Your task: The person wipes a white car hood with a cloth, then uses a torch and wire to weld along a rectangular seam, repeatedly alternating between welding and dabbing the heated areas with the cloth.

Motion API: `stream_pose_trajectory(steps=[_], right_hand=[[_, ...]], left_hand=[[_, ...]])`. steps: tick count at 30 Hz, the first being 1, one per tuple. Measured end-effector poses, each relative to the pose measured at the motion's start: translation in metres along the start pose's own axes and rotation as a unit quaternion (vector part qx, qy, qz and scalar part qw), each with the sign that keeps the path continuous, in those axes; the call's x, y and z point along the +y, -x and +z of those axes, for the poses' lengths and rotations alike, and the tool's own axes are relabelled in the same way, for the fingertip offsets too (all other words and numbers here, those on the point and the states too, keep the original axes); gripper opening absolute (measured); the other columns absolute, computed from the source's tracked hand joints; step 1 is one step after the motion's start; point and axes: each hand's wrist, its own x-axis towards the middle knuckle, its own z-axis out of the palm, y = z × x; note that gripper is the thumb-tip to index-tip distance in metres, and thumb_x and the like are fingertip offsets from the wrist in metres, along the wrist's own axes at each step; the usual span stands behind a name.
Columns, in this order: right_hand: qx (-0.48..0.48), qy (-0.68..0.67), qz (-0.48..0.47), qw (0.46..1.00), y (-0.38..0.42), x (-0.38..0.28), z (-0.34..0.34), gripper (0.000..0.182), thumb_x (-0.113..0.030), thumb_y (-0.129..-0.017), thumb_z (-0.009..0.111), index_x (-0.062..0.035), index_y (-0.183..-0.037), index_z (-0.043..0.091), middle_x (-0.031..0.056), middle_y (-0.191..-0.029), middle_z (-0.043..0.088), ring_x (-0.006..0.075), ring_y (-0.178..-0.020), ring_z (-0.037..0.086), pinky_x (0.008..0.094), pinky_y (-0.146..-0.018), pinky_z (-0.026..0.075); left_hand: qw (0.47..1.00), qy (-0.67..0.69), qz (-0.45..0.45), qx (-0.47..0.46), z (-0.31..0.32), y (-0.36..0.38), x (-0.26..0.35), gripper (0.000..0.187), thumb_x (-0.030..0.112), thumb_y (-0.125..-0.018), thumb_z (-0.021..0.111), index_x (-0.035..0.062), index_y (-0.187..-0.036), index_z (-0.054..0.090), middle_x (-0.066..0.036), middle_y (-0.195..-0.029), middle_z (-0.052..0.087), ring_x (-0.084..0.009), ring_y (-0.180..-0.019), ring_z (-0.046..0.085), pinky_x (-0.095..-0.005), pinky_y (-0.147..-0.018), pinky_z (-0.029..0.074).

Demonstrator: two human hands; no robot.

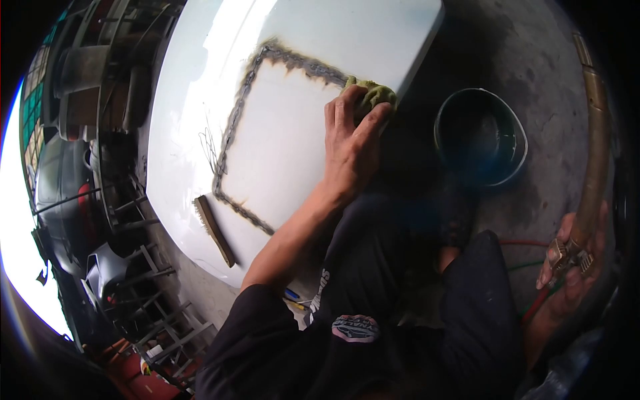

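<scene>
My left hand (351, 143) is closed on a bunched yellow-green cloth (375, 97), pressed against the white panel (287, 140). A dark, scorched weld seam (241, 107) runs around a rectangle on that panel, and the cloth covers its upper right end. At the right edge of view, my right hand (575, 283) grips a brass gas torch (592, 160) near its valve knobs. The torch points upward, and I see no flame. On the panel's lower left lies a wooden-backed brush (214, 231), with thin loose wire (211, 152) above it.
A bucket (525, 141) holding liquid stands on the concrete floor (547, 87) right of the panel. Red and green hoses (523, 243) run toward the torch. Metal racks (163, 327) and a dark car (63, 180) are at the left. Pen-like tools (293, 301) lie below the panel.
</scene>
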Motion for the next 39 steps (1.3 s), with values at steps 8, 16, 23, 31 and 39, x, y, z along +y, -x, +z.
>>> stream_pose_trajectory(steps=[8, 16, 23, 31, 39], right_hand=[[0.01, 0.009, 0.003, 1.0, 0.001, 0.001, -0.001, 0.098, -0.032, -0.095, 0.075, 0.0006, -0.168, 0.017, 0.0194, -0.113, 0.053, 0.0102, -0.062, 0.063, 0.0194, -0.045, 0.056], [0.033, 0.048, 0.008, 0.998, 0.002, 0.0, 0.007, 0.098, -0.032, -0.094, 0.074, 0.0033, -0.167, 0.018, 0.0181, -0.11, 0.052, 0.0093, -0.064, 0.06, 0.0194, -0.044, 0.055], [0.02, 0.001, 0.0, 1.0, 0.007, 0.003, -0.007, 0.099, -0.031, -0.095, 0.072, 0.006, -0.166, 0.014, 0.0187, -0.11, 0.051, 0.01, -0.065, 0.061, 0.0193, -0.044, 0.055], [0.017, 0.034, 0.009, 0.999, -0.001, 0.003, -0.002, 0.103, -0.036, -0.095, 0.074, 0.0078, -0.165, 0.012, 0.0176, -0.11, 0.05, 0.0092, -0.062, 0.061, 0.0192, -0.042, 0.054], [0.061, 0.005, 0.04, 0.997, 0.0, -0.003, -0.005, 0.111, -0.035, -0.09, 0.084, 0.0042, -0.166, 0.014, 0.018, -0.107, 0.051, 0.0128, -0.068, 0.066, 0.0223, -0.045, 0.059]], left_hand=[[0.982, -0.107, 0.059, -0.141, 0.015, 0.002, -0.031, 0.052, 0.005, -0.081, 0.075, 0.018, -0.131, 0.072, -0.019, -0.147, 0.051, -0.0419, -0.123, 0.054, -0.0494, -0.103, 0.047], [0.973, -0.226, 0.019, -0.038, -0.044, -0.067, -0.165, 0.015, 0.011, -0.091, 0.076, 0.0083, -0.105, 0.08, -0.018, -0.116, 0.067, -0.0361, -0.105, 0.061, -0.0472, -0.088, 0.056], [0.98, -0.199, -0.018, -0.02, -0.045, -0.073, -0.179, 0.022, 0.0, -0.09, 0.069, 0.0106, -0.103, 0.082, -0.019, -0.102, 0.073, -0.03, -0.102, 0.067, -0.042, -0.088, 0.059], [0.958, 0.195, 0.057, -0.203, 0.024, -0.013, 0.021, 0.034, -0.002, -0.08, 0.075, 0.0085, -0.113, 0.077, -0.018, -0.124, 0.066, -0.0388, -0.112, 0.068, -0.0432, -0.091, 0.059], [0.972, 0.199, -0.098, -0.079, -0.022, -0.013, 0.006, 0.04, -0.008, -0.078, 0.07, 0.0078, -0.114, 0.076, -0.023, -0.134, 0.058, -0.043, -0.117, 0.064, -0.0465, -0.097, 0.056]])
